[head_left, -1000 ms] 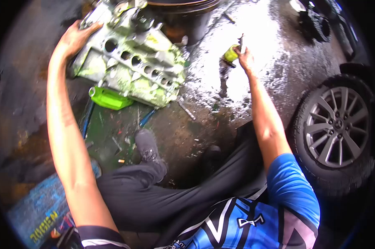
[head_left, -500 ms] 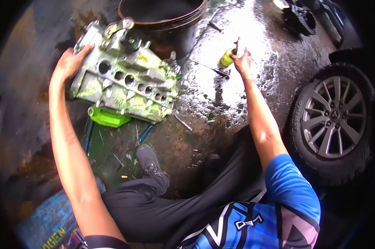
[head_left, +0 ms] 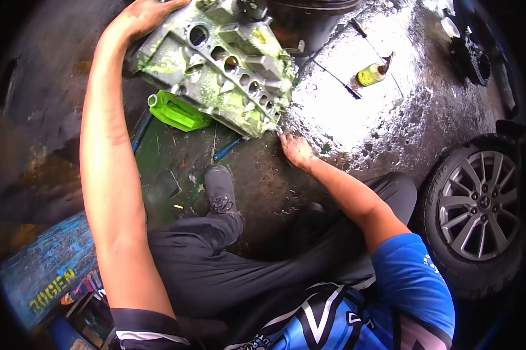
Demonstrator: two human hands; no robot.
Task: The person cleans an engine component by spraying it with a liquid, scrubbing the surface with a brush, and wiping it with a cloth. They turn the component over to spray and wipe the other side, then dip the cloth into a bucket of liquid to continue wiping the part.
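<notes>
A large grey engine cylinder head (head_left: 216, 64), streaked with yellow-green liquid or foam, is tilted at the top left. My left hand (head_left: 149, 16) grips its upper left edge, with the fingertips partly beyond the view. At its lower right corner, my right hand (head_left: 296, 150) has its fingers pinched together on a thin metal rod (head_left: 278, 121), mostly hidden. A bright green plastic jug (head_left: 178, 112) lies below the cylinder head. On the wet floor to the right rests a bottle of yellow-green liquid (head_left: 371, 74) with a dark nozzle.
Behind the cylinder head stands a dark drum (head_left: 309, 26). Two thin dark-handled tools (head_left: 351, 91) lie near the bottle. A car wheel (head_left: 478, 204) is at the right, a blue-handled tool (head_left: 227, 150) by my shoe (head_left: 219, 186), and a worn blue cylinder (head_left: 47, 262) at lower left.
My right hand has let go of the bottle, now lying on the floor, and moved left to the cylinder head's lower corner. My left hand stays on the cylinder head. The view has shifted.
</notes>
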